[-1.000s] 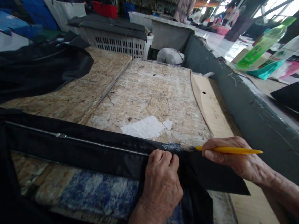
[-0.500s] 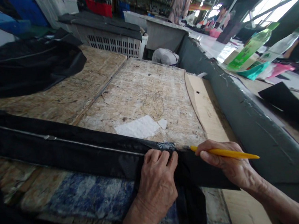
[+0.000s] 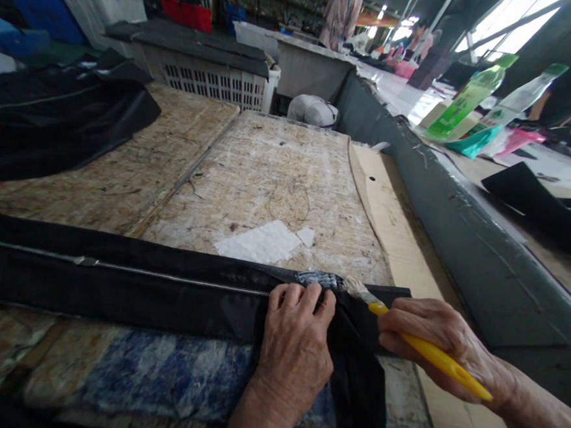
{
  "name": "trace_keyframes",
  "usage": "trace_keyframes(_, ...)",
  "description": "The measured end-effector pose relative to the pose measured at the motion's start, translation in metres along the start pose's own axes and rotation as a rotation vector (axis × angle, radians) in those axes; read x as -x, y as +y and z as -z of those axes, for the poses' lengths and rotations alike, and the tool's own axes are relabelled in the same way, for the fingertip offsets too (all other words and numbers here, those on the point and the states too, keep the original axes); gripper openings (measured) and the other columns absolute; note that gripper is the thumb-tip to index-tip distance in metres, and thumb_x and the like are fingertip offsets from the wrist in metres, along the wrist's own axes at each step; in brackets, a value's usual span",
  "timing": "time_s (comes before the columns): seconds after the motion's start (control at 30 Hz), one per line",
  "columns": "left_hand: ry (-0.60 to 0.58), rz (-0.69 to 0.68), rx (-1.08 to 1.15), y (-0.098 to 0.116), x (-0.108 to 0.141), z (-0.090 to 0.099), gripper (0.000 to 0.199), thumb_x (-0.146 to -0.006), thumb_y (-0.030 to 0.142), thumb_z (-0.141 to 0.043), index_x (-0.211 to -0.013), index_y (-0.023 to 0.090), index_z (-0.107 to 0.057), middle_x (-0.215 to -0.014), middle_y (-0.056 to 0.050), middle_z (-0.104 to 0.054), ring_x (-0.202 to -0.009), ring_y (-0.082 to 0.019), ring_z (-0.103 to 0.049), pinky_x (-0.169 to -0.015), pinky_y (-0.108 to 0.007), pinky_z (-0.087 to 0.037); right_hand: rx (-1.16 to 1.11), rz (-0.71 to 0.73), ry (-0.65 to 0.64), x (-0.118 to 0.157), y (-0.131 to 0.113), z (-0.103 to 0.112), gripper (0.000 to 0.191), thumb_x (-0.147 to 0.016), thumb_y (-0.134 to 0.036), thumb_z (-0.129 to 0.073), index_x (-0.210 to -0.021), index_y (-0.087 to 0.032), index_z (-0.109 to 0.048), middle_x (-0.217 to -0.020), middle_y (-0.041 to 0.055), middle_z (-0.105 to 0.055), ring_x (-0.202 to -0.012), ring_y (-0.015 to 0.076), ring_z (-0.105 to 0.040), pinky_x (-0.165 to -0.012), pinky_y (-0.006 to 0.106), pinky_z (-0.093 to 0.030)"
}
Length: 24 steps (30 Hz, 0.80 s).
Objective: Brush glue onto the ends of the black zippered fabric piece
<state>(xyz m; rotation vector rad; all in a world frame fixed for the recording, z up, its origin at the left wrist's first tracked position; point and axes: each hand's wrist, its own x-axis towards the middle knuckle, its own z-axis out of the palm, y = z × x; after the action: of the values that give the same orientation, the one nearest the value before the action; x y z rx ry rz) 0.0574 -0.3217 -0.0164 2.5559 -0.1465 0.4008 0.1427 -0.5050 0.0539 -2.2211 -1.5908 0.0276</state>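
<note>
Head view: the right hand [image 3: 440, 327] grips a yellow brush [image 3: 433, 357], seemingly daubing paste [image 3: 318, 279] on black cloth [image 3: 194, 305] atop the worktop [image 3: 244, 178], while the left hand [image 3: 298, 353], pinching or pressing unclear, steadies it, as another stroke would require.

Worktable [image 3: 243, 165]: we see scuffed, stained board, divided by a seam [image 3: 192, 175].
Near side: our black zippered fabric [image 3: 174, 303] stretches across it.
Middle: we count two white paper scraps [image 3: 258, 243], loose threads [image 3: 308, 202] just beyond.
Far left: we see rumpled black cloth [image 3: 74, 134].
</note>
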Motion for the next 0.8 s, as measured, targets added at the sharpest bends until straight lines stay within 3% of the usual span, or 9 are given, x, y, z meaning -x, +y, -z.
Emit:
trace_keyframes(0.27,-0.017,0.003,-0.011,-0.001,-0.001,0.001,0.043,-0.079,0.007,-0.044,-0.119,0.019,-0.055,-0.109,-0.006,-0.057,-0.095,-0.023,-0.046,-0.090,-0.045,-0.038,-0.011,0.030,-0.030,-0.023,0.015,0.004,0.025,-0.096,-0.027,-0.045,-0.075,-0.016,-0.052,-0.060,-0.0029,-0.048,-0.052,0.0077,-0.045,-0.051,0.022,-0.033)
trace_keyframes(0.33,-0.021,0.009,-0.009,-0.001,-0.001,0.001,0.043,-0.080,0.007,-0.044,-0.119,0.019,-0.055,-0.109,-0.005,-0.057,-0.095,-0.023,-0.046,-0.090,-0.044,-0.038,-0.074,-0.056,0.010,-0.021,0.018,0.009,0.025,-0.095,-0.030,-0.048,-0.075,-0.016,-0.055,-0.063,-0.0026,-0.053,-0.054,0.0077,-0.049,-0.053,0.021,-0.036)
trace_keyframes(0.4,-0.018,0.011,-0.004,-0.001,-0.001,0.001,0.042,-0.080,0.007,-0.044,-0.118,0.020,-0.056,-0.109,-0.005,-0.057,-0.095,-0.023,-0.046,-0.089,-0.044,-0.038,-0.157,-0.252,0.114,-0.014,0.018,0.012,0.025,-0.092,-0.036,-0.054,-0.075,-0.018,-0.060,-0.064,-0.0025,-0.057,-0.055,0.0085,-0.051,-0.052,0.021,-0.036)
trace_keyframes(0.5,-0.012,0.007,0.006,0.000,-0.002,0.001,0.042,-0.079,0.007,-0.045,-0.118,0.020,-0.056,-0.110,-0.006,-0.056,-0.096,-0.023,-0.046,-0.090,-0.044,-0.037,-0.314,-0.528,0.402,-0.007,0.015,0.008,0.031,-0.082,-0.047,-0.065,-0.071,-0.018,-0.063,-0.057,-0.0020,-0.052,-0.049,0.0095,-0.045,-0.045,0.022,-0.031)
trace_keyframes(0.6,-0.016,0.012,0.011,0.000,-0.003,0.001,0.041,-0.079,0.008,-0.045,-0.117,0.019,-0.056,-0.109,-0.006,-0.057,-0.095,-0.023,-0.046,-0.090,-0.045,-0.037,-0.431,-0.585,0.607,-0.009,0.013,-0.009,0.037,-0.084,-0.052,-0.059,-0.070,-0.017,-0.056,-0.049,-0.0036,-0.040,-0.044,0.0091,-0.037,-0.043,0.023,-0.029)
trace_keyframes(0.7,-0.017,0.014,0.006,0.000,-0.003,0.002,0.041,-0.079,0.008,-0.044,-0.117,0.019,-0.056,-0.108,-0.006,-0.057,-0.094,-0.024,-0.046,-0.088,-0.044,-0.038,-0.409,-0.584,0.596,-0.012,0.014,-0.027,0.037,-0.091,-0.048,-0.049,-0.070,-0.017,-0.050,-0.047,-0.0053,-0.034,-0.040,0.0085,-0.032,-0.040,0.022,-0.027)
trace_keyframes(0.8,-0.010,0.007,0.007,0.000,-0.002,0.003,0.042,-0.077,0.008,-0.046,-0.116,0.019,-0.056,-0.109,-0.006,-0.057,-0.094,-0.023,-0.046,-0.088,-0.044,-0.039,-0.288,-0.554,0.490,-0.010,0.014,-0.030,0.031,-0.092,-0.038,-0.051,-0.070,-0.016,-0.052,-0.046,-0.0053,-0.037,-0.038,0.0081,-0.035,-0.037,0.020,-0.024)
